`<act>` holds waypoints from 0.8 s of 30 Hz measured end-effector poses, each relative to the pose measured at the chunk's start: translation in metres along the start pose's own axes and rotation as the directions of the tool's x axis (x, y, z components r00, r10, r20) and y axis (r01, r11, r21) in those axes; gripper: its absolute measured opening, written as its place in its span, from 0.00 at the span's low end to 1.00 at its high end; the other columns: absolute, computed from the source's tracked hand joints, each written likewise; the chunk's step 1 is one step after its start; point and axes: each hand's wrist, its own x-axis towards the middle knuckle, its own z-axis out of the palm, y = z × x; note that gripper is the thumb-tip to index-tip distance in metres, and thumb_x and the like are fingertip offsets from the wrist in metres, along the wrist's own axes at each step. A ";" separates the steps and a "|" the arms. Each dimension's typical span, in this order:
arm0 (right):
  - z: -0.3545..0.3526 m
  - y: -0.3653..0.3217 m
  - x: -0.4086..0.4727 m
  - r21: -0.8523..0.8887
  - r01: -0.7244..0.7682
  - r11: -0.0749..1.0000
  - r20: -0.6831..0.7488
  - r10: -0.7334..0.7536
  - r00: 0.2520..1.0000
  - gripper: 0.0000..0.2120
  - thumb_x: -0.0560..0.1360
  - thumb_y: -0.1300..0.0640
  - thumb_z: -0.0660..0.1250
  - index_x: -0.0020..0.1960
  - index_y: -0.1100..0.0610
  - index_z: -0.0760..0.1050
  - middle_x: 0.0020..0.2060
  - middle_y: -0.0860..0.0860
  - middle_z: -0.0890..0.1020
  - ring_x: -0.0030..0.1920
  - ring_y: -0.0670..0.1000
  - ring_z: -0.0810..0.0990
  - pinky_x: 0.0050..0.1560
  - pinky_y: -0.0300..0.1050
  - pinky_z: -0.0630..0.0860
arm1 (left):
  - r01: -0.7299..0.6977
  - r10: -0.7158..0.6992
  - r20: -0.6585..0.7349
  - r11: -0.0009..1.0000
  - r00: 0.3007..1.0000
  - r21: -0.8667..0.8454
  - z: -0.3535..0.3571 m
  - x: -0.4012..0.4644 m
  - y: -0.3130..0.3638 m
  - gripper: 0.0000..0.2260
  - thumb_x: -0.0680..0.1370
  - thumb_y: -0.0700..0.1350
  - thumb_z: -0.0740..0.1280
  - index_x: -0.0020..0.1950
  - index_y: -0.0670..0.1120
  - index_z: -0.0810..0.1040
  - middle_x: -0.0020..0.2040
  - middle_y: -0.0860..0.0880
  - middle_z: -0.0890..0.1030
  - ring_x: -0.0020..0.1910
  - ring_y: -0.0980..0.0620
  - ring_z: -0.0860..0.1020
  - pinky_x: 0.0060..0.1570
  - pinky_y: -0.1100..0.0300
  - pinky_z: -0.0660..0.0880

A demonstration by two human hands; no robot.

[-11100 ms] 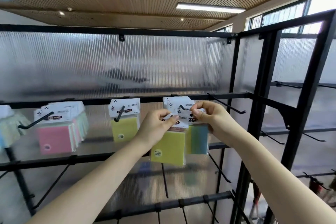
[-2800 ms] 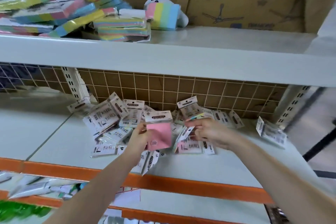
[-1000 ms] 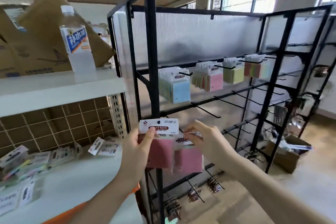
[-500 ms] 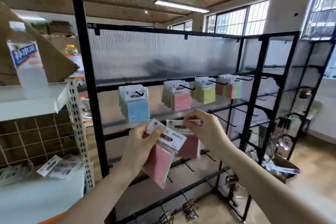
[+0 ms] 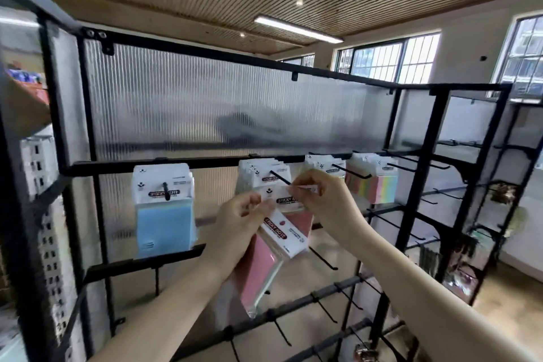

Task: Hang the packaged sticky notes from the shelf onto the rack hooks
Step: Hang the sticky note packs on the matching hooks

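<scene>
Two pink packs [image 5: 266, 256] | left hand [image 5: 235, 228] grips one | right hand [image 5: 320, 200] pinches other | hook [image 5: 280, 177] at 12 o'clock | line hole up, push slowly

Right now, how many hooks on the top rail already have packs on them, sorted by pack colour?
Blue packs: 1 hook
Pink packs: 1 hook
Yellow packs: 1 hook, colour hard to see
Multicolour packs: 1 hook
Total: 4 loaded hooks

Bright daylight from the windows [image 5: 390, 60] at upper right and a ceiling strip light [image 5: 298, 29] fills the room, while wide-angle bending and motion blur soften the left edge.
</scene>
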 end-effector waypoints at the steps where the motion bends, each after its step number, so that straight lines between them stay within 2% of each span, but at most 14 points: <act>1: 0.000 0.006 0.007 0.009 -0.009 1.000 0.006 0.009 1.000 0.09 0.73 0.61 0.71 0.38 0.50 0.76 0.32 0.39 0.80 0.31 0.36 0.75 0.34 0.30 0.70 | 0.007 -0.007 -0.008 1.000 1.000 0.005 0.002 0.009 -0.005 0.13 0.67 0.59 0.68 0.40 0.50 0.79 0.39 0.49 0.85 0.38 0.51 0.84 0.36 0.62 0.77; 4: -0.005 0.018 0.021 0.038 -0.028 0.999 0.019 0.028 0.999 0.11 0.72 0.63 0.72 0.37 0.50 0.77 0.32 0.41 0.80 0.32 0.36 0.76 0.36 0.33 0.74 | 0.024 -0.023 -0.015 0.999 1.000 0.037 0.007 0.028 -0.015 0.13 0.68 0.59 0.68 0.38 0.50 0.79 0.38 0.48 0.84 0.38 0.50 0.83 0.42 0.56 0.77; 7: -0.011 0.025 0.028 0.030 -0.011 0.999 0.060 0.010 0.998 0.11 0.71 0.63 0.73 0.37 0.48 0.78 0.33 0.38 0.82 0.35 0.37 0.78 0.38 0.30 0.75 | 0.009 -0.009 -0.007 0.999 1.000 0.044 0.012 0.039 -0.023 0.13 0.70 0.57 0.68 0.39 0.47 0.78 0.38 0.48 0.85 0.37 0.50 0.83 0.40 0.59 0.76; 11: -0.018 0.033 0.033 0.037 0.005 0.999 0.105 -0.009 0.994 0.10 0.71 0.62 0.73 0.37 0.48 0.79 0.34 0.39 0.82 0.35 0.37 0.79 0.38 0.29 0.74 | -0.017 0.017 -0.009 0.999 1.000 0.042 0.018 0.042 -0.029 0.12 0.71 0.55 0.68 0.38 0.47 0.77 0.38 0.47 0.85 0.37 0.50 0.84 0.36 0.64 0.76; 14: -0.020 0.041 0.035 0.155 -0.036 0.987 0.170 0.009 0.985 0.05 0.71 0.59 0.73 0.39 0.50 0.80 0.35 0.43 0.83 0.37 0.43 0.80 0.40 0.36 0.78 | -0.019 0.020 -0.027 0.999 0.999 0.035 0.020 0.044 -0.030 0.13 0.70 0.55 0.68 0.39 0.45 0.77 0.37 0.47 0.84 0.36 0.51 0.83 0.34 0.67 0.75; 16: -0.019 0.045 0.038 0.242 -0.104 0.965 0.223 0.049 0.974 0.02 0.68 0.52 0.73 0.38 0.49 0.81 0.36 0.47 0.83 0.40 0.50 0.81 0.45 0.46 0.79 | -0.024 0.027 -0.048 0.999 0.999 0.044 0.020 0.046 -0.029 0.14 0.70 0.55 0.68 0.41 0.44 0.78 0.37 0.47 0.84 0.36 0.50 0.83 0.33 0.67 0.75; 19: -0.020 0.052 0.045 0.342 -0.224 0.913 0.323 0.109 0.940 0.06 0.64 0.49 0.71 0.37 0.50 0.82 0.38 0.53 0.82 0.43 0.57 0.79 0.52 0.57 0.78 | -0.010 0.014 -0.077 0.999 0.997 0.051 0.022 0.049 -0.029 0.15 0.70 0.55 0.68 0.41 0.43 0.78 0.38 0.46 0.84 0.36 0.50 0.84 0.33 0.68 0.75; 21: -0.021 0.056 0.049 0.379 -0.265 0.887 0.390 0.106 0.915 0.06 0.64 0.50 0.71 0.38 0.51 0.83 0.40 0.57 0.80 0.45 0.58 0.78 0.52 0.57 0.79 | -0.008 0.013 -0.096 0.998 0.995 0.058 0.025 0.050 -0.030 0.13 0.71 0.54 0.68 0.40 0.45 0.78 0.38 0.46 0.84 0.37 0.50 0.84 0.33 0.68 0.74; 24: -0.024 0.060 0.055 0.398 -0.259 0.880 0.441 0.064 0.895 0.05 0.64 0.51 0.71 0.38 0.50 0.83 0.40 0.58 0.79 0.44 0.57 0.78 0.47 0.53 0.80 | -0.027 0.035 -0.107 0.997 0.994 0.079 0.029 0.047 -0.031 0.11 0.72 0.53 0.67 0.41 0.44 0.79 0.38 0.47 0.85 0.37 0.51 0.84 0.33 0.69 0.74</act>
